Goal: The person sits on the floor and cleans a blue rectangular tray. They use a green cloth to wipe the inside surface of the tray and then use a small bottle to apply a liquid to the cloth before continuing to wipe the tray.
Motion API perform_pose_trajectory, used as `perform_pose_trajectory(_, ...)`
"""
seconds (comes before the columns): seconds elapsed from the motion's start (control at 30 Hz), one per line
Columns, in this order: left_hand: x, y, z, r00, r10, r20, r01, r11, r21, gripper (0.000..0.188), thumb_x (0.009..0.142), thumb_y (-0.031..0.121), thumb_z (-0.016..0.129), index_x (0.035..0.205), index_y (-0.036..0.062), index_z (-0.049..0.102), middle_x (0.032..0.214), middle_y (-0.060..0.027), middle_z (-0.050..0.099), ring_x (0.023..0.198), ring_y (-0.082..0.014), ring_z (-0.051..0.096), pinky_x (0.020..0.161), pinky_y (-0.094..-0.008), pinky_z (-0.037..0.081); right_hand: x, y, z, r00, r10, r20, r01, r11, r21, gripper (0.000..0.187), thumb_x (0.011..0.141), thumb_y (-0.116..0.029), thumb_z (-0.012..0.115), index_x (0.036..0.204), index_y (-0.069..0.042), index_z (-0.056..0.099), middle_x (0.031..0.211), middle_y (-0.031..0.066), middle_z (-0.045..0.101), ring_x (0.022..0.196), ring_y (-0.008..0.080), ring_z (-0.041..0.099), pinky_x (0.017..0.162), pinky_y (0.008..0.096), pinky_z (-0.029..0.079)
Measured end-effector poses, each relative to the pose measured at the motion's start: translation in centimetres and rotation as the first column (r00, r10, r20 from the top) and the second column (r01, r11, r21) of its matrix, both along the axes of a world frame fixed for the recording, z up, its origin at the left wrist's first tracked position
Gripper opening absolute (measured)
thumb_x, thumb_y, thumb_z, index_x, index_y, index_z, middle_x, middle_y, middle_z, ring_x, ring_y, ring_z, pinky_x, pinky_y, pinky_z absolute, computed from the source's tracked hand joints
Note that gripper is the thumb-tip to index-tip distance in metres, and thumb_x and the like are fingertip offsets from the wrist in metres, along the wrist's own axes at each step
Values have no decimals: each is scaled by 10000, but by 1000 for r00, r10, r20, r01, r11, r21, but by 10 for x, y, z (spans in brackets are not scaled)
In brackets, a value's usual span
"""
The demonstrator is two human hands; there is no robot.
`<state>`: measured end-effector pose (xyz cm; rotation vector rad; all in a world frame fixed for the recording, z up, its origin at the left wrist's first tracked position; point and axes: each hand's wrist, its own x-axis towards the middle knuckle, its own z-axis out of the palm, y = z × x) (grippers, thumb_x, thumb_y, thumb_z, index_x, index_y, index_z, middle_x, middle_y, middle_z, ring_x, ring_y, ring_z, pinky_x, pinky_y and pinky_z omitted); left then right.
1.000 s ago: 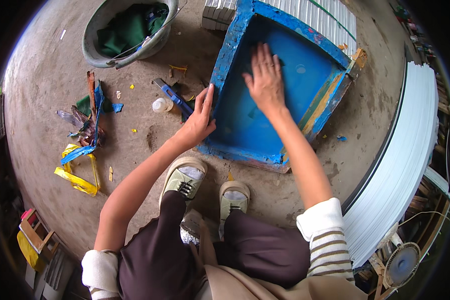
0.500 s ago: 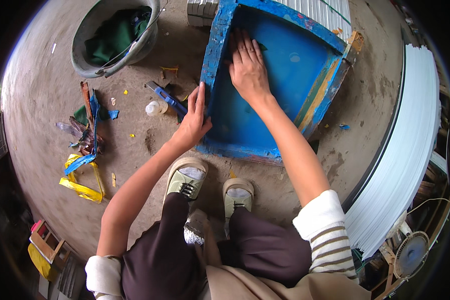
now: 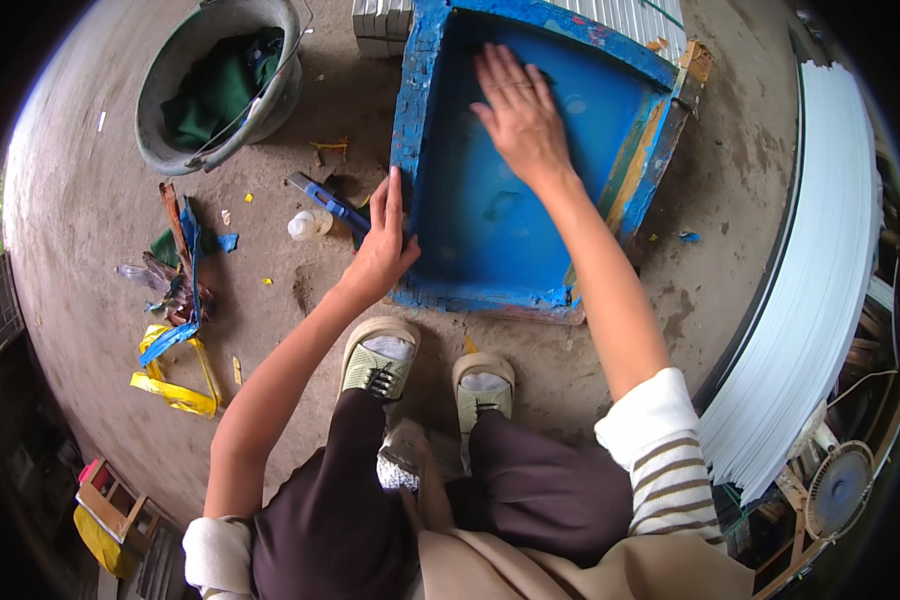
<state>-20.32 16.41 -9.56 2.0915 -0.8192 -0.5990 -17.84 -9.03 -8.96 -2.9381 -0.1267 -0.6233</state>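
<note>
A blue-painted wooden screen frame [image 3: 418, 110] with a taut blue mesh [image 3: 490, 240] lies in front of me, tilted a little. On the upper part of the mesh my right hand [image 3: 523, 115] rests flat, palm down, fingers stretched and slightly spread. My left hand [image 3: 382, 240] touches the outer left side of the frame, its fingers extended along the edge and nothing wrapped in them. Close by on the floor are a blue utility knife [image 3: 332, 203], its blade end pointing away from the frame, and a small clear bottle [image 3: 311, 224] lying on its side.
A grey bucket [image 3: 155, 125] holding dark green cloth [image 3: 220, 95] stands far left. Scraps and yellow tape [image 3: 185, 395] litter the left floor. White stacked strips [image 3: 380, 20] sit behind the frame; a long stack of pale sheets [image 3: 820, 260] and a fan [image 3: 838, 490] are at right.
My right hand has slid rightward over the mesh, away from the frame's left side, its fingers spreading a little. My left hand stays at the frame's edge. The whole view has shifted slightly.
</note>
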Motion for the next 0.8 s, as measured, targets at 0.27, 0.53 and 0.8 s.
perform_pose_trajectory(0.27,1,-5,-3,998,5,-60,-6,1000,-24,984,744,-80,545,1457,108,-106,1438,-235,126,1252,-419,345,996,-429,409,-98,0,-21,918,-372,-139,387,916,103,683,944,-398,428,1451,-24,165,1510,185,157,1400,320,158,1100,483,214)
perform_pose_trajectory(0.53,-2,-6,-6,999,-1,-46,0,1000,-9,999,739,-82,570,1451,83,-110,1467,-236,68,1335,-406,186,1093,-450,256,-90,-13,-14,949,-295,-113,302,952,55,668,918,-403,474,1439,-60,237,1483,120,278,1381,262,240,1104,511,189)
perform_pose_trajectory(0.8,-4,-5,-9,999,4,34,-5,1000,21,992,753,-65,573,1453,79,-114,1457,-243,92,1283,-407,253,1070,-451,263,-113,47,-29,977,-83,-198,139,948,287,650,913,-375,492,1412,-15,281,1479,154,266,1367,290,261,1095,453,253)
